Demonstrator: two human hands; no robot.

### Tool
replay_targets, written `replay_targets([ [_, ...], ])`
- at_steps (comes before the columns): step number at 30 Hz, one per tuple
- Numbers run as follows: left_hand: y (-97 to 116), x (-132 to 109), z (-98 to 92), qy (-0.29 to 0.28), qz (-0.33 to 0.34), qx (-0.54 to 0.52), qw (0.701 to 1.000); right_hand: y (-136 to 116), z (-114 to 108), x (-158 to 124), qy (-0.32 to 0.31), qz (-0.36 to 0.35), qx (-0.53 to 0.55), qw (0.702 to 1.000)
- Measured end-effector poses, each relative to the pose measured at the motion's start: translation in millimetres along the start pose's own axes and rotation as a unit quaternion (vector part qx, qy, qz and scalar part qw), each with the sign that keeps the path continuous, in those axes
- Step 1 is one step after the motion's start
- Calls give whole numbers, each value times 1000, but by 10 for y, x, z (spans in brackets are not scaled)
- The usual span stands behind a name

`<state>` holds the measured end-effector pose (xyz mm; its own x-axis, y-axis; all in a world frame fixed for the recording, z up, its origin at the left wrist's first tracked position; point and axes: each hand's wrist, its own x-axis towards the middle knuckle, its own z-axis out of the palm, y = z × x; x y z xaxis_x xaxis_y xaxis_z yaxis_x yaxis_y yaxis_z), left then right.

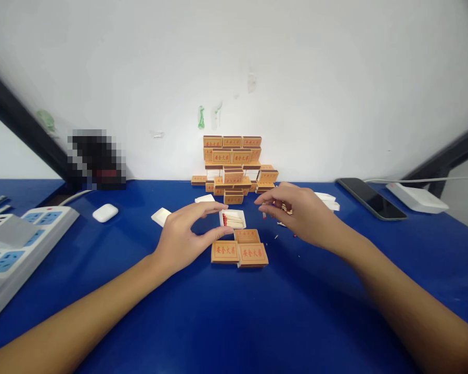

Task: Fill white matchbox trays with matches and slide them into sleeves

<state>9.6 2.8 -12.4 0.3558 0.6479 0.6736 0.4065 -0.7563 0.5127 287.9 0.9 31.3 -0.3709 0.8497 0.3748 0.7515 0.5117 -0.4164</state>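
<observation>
A white matchbox tray with several red-headed matches in it lies in front of me. My left hand has its fingers at the tray's far edge and its thumb at the near edge. To the right, my right hand is raised with thumb and forefinger pinched; a small red-tipped bit, apparently a match, shows just under them. Loose matches lie partly hidden behind this hand. Closer to me are three closed matchboxes, side by side and touching.
Stacked matchboxes form a tiered pile against the wall. White empty trays lie left of centre and more at right. A power strip, an earbud case, a phone and a white box flank the blue table.
</observation>
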Motion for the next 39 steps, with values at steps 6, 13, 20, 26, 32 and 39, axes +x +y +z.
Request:
replay_targets([
  [6,29,3,7,4,-8,-10,1000,-183,15,-8,71,87,188,976],
  [13,94,-5,31,20,-43,-39,998,-363,220,-13,141,122,341,921],
  [20,126,6,37,53,-82,-91,991,-503,442,-46,208,134,380,891],
  [26,144,5,53,66,-100,-140,983,-588,537,-61,228,131,406,875],
  [32,144,-1,60,74,-102,-168,978,-613,567,-94,222,117,413,875],
  [39,131,3,56,84,-109,-161,977,-516,589,-89,204,100,355,907],
])
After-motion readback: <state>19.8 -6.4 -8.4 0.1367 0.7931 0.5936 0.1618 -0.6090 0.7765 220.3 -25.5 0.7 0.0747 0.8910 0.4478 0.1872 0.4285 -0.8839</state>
